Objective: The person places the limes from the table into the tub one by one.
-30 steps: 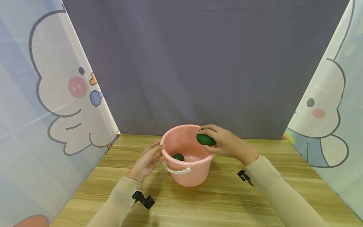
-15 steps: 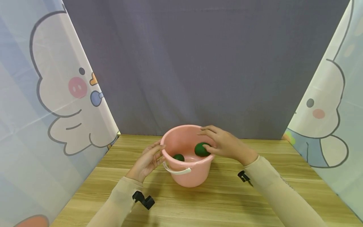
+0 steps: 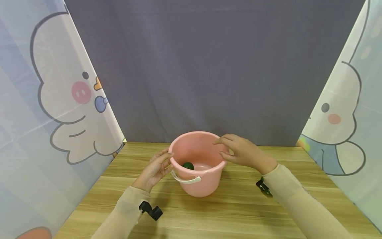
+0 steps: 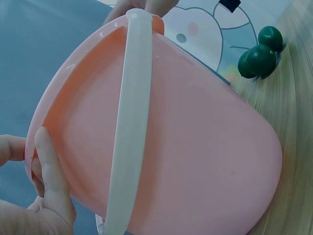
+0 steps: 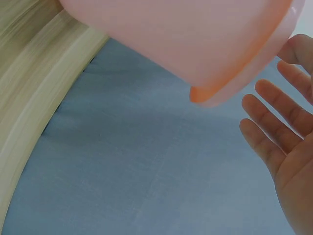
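Note:
A pink bucket (image 3: 198,184) with a white handle (image 3: 188,181) stands upright on the wooden table. My left hand (image 3: 155,169) holds its left rim, thumb on one side and fingers on the other; the left wrist view shows this hand (image 4: 46,196) at the rim too. Inside lies a dark green, smooth, avocado-like oval (image 3: 188,165), partly hidden by the near wall. Over the right rim my right hand (image 3: 241,151) holds nothing, its thumb and fingers spread. In the right wrist view this hand (image 5: 288,127) has loosely extended fingers beside the rim.
Several more green ovals (image 4: 260,59) sit on the table (image 4: 293,107) to the bucket's right; the right sleeve (image 3: 298,196) mostly covers them in the head view. A grey curtain (image 3: 209,73) closes off the back, with cartoon-printed cloth (image 3: 74,99) at both sides.
My right hand has let go of a green oval, which dropped into the bucket and is now out of sight. That hand has drawn back slightly rightward. The left hand keeps its hold.

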`<state>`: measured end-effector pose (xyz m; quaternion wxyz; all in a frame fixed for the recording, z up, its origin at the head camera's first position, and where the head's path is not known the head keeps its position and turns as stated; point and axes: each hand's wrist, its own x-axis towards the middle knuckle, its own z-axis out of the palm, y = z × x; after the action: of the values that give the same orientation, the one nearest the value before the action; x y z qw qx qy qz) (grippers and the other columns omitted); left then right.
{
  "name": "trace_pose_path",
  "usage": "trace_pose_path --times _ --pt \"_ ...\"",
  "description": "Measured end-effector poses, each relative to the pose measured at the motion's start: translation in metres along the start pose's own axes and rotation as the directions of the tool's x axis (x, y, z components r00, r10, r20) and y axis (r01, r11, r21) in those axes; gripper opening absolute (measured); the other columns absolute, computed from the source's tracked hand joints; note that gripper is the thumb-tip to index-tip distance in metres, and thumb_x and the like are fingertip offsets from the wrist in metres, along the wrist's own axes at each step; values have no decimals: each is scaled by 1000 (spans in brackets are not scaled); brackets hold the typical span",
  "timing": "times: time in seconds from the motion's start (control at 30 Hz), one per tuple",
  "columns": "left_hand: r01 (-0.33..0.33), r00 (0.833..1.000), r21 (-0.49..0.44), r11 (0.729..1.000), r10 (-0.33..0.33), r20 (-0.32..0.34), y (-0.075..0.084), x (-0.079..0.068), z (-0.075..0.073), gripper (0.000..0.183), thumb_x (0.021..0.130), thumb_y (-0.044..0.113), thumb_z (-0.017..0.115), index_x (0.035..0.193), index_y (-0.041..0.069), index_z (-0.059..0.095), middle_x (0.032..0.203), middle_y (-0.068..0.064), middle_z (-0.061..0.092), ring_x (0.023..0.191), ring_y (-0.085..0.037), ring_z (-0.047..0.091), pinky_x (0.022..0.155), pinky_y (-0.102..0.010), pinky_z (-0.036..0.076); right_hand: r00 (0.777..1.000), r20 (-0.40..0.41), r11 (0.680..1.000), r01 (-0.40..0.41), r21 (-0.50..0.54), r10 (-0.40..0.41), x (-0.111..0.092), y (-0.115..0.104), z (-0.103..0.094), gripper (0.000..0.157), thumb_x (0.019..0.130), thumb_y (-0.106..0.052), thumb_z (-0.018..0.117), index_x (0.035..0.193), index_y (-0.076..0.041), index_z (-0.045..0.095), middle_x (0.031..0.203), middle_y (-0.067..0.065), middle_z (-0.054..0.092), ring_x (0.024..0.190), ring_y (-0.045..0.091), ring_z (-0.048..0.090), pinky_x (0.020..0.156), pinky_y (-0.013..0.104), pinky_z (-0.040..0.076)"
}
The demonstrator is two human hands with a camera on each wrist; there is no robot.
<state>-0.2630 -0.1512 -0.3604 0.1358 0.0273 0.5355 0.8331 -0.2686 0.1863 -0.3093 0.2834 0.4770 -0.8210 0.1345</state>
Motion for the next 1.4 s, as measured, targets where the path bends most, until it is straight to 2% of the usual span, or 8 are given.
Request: trace_pose_path --times 0.2,0.43,0.7,0.8,0.9,0.97,1.17,1.4 --pt "3 1000 -6 1000 -3 -5 0 1 0 45 101 9 57 144 9 44 119 -5 59 84 -8 63 69 -18 57 1000 -10 1000 4 -20 -4 -5 4 -3 34 86 -13 73 119 -6 69 110 4 68 96 20 64 78 36 59" --pt "4 1000 -11 1000 -4 5 0 2 -1 46 101 9 57 145 8 42 114 -4 61 81 -8 63 68 -18 57 999 -35 1000 11 -9 -12 -13 6 -5 31 86 -11 74 117 -6 69 103 3 67 92 19 63 76 37 59" --pt "9 1000 -16 1000 -8 28 0 2 -2 51 102 10 56 150 8 39 115 -4 60 83 -8 64 69 -18 57 1000 -12 1000 -23 3 23 -24 8 -11 35 87 -14 78 120 -8 68 112 4 68 103 18 64 83 37 59" --pt "7 999 -24 1000 -7 35 -1 2 -2 51 102 9 55 150 7 38 117 -4 60 85 -8 64 70 -18 57 999 -6 999 -37 5 37 -29 9 -13 33 94 -26 72 120 -6 68 114 3 68 105 19 63 85 38 59" --pt "1 1000 -27 1000 0 25 -1 2 -2 50 102 9 55 149 6 39 116 -4 60 82 -8 64 69 -18 57 998 6 998 -55 6 55 -33 10 -15 41 102 -39 56 122 -5 67 116 2 67 106 19 63 85 39 59" --pt "-2 1000 -29 1000 2 14 -1 2 -1 49 101 8 55 148 5 40 115 -3 60 80 -7 63 68 -18 57 998 12 998 -63 6 63 -36 10 -16 45 104 -42 50 122 -6 66 117 2 67 107 20 63 85 40 59" --pt "-12 1000 -34 999 13 17 -1 0 -1 53 101 8 51 151 3 36 111 -2 57 77 -5 61 66 -17 56 994 26 995 -104 4 103 -47 13 -18 32 99 -26 65 125 -8 66 118 3 67 109 21 63 86 43 58" --pt "-15 999 -42 999 16 37 0 0 -2 55 99 8 49 152 3 34 109 -2 56 76 -6 60 65 -16 56 988 44 989 -145 -28 146 -57 14 -20 37 90 -15 74 126 -11 65 120 1 66 111 20 62 88 43 58"
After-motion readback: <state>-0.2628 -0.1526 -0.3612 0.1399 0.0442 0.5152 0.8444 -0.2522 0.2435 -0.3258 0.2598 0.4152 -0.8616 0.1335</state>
